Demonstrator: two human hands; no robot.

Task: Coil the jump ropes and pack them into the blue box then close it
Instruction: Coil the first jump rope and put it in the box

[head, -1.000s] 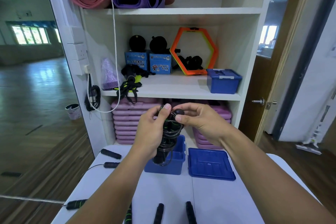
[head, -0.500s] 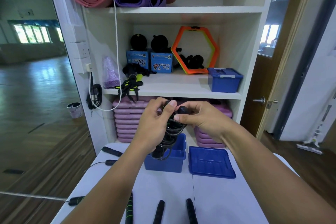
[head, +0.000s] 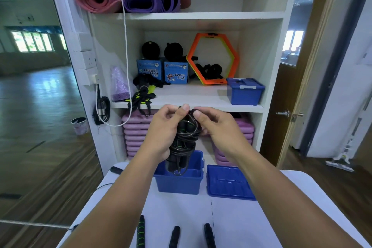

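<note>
A: Rope status?
B: Coiled jump rope point(head: 184, 141) held upright over the blue box point(head: 179, 181), at 12 o'clock on the table point(head: 231, 219). The left hand point(head: 161, 133) wraps the bundle and the right hand point(head: 219, 129) pinches its top end.
A: Handling?
B: Likely light. Cord looks springy and wants to uncoil. Grip across the wraps, both handles together.
A: Counts?
B: One bundle, one open box, one lid point(head: 229, 182) at its 3 o'clock. Loose handles point(head: 174, 234): three at 6 o'clock, one at 9. Possibly a fifth, edge too dim.

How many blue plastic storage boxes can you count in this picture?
2. One open blue box stands on the table, beside a loose lid; one lidded blue box sits on the shelf, right end. More could be hidden.
</note>
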